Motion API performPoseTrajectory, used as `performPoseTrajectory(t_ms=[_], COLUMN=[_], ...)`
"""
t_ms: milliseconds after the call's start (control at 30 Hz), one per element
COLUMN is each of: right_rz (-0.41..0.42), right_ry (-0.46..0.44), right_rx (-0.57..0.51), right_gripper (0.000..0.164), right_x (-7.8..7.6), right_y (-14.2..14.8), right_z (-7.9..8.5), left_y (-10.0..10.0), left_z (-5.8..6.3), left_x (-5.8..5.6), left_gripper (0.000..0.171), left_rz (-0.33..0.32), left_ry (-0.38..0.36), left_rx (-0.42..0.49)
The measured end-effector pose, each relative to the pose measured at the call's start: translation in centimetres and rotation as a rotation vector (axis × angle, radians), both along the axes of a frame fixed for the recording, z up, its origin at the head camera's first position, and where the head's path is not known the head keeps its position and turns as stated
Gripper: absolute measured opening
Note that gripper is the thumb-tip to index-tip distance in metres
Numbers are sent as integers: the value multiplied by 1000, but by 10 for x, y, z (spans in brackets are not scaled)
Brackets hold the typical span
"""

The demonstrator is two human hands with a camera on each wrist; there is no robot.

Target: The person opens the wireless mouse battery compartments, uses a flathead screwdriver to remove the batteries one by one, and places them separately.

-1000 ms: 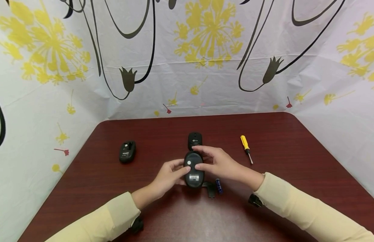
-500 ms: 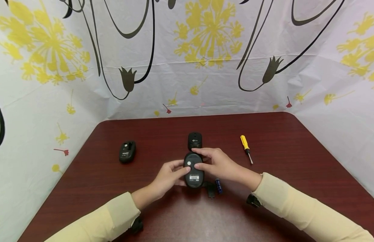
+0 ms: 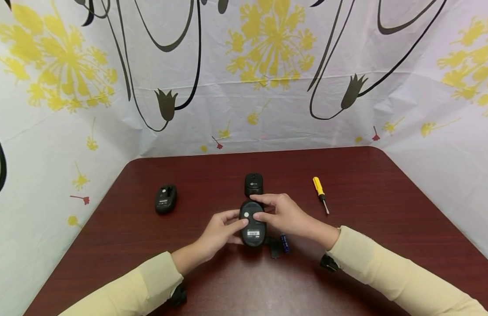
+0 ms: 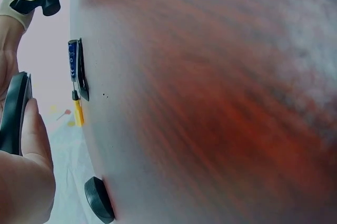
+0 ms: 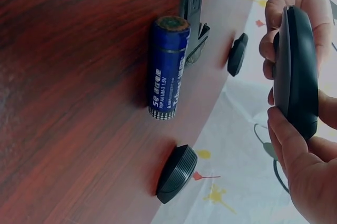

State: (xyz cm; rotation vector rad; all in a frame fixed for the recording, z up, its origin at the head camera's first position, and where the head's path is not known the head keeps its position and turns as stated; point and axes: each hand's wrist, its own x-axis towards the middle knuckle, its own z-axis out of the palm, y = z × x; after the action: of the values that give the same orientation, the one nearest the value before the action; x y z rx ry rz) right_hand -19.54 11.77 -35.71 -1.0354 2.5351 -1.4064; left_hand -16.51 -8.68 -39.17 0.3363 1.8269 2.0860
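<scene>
A black computer mouse (image 3: 253, 226) is held above the table (image 3: 244, 285), its underside turned up toward the person's head, showing a round white dot and a white label whose print is too small to read. The left hand (image 3: 218, 230) grips its left side, and the right hand (image 3: 288, 215) holds its upper right edge; both thumbs lie on the underside. On the table near them, a blue battery (image 5: 167, 71) reads "R6P AA UM-3 1.5V", beside a dark plastic piece (image 5: 194, 4). Just beyond the hands sits a second mouse (image 3: 253, 184), with a pale logo too small to make out. Farther left, a third mouse (image 3: 166, 199) lies underside up, its label unreadable. To the right lies a yellow-handled screwdriver (image 3: 319, 188). Behind hangs a white cloth (image 3: 275, 114) with yellow flowers.
</scene>
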Motion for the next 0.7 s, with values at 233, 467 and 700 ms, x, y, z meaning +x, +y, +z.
performPoseTrajectory(t_ms=[233,467,700], right_rz=[-39,-60,-83], right_ry=[12,10,-19], right_rx=[24,15,16], right_gripper=[47,46,44], right_x=[0,0,0], right_y=[-1,-3,-4], right_z=[0,-2,-3], left_y=[0,1,1], left_z=[-1,-3,-4], left_x=[-1,-3,-2], left_gripper=[44,45,45], left_rz=[11,13,1], left_ry=[1,-5,1], left_rx=[-7,-12,-24])
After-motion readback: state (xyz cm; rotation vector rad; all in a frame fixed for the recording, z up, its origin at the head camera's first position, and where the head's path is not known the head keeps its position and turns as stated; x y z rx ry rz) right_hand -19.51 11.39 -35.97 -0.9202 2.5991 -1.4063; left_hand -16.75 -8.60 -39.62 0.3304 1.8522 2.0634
